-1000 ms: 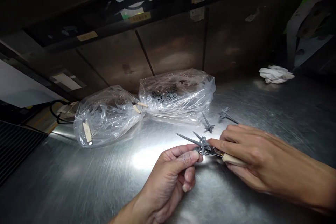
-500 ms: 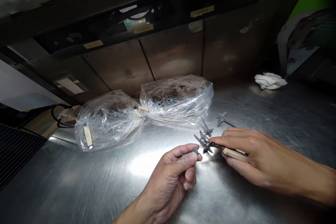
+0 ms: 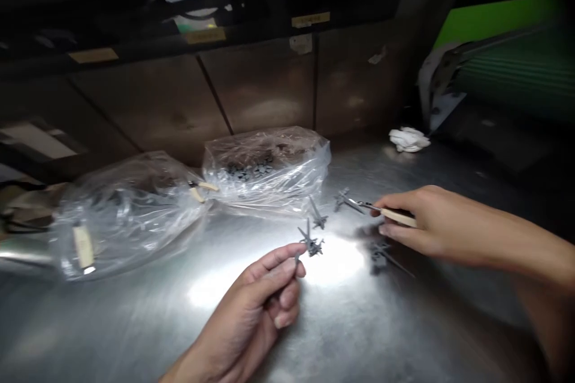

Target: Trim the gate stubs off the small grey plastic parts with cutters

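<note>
The left hand is above the metal table, left of the grey sprues, its thumb and forefinger pinched around a small grey piece. The right hand grips the nippers by their cream handles, the thumb and the other fingers on opposite sides. Their slim metal tips point left and reach the far sprue, which lies beyond the other three; whether they grip it is too small to tell.

The middle sprue lies nearer the clear bags, its thin stem pointing toward the table's far edge. The left sprue is just beyond the left fingertips, with spikes fanning out. The near sprue lies closest to the table's near edge of the four, below the right hand, blurred, a long stem slanting off to the right.

Toward the table's far edge, the right bag, of clear plastic, contains many small grey parts. The left bag sits beside it, with a cream-handled tool where the two meet and a cream handle at its left end. A crumpled white cloth or tissue lies toward the far right corner.
</note>
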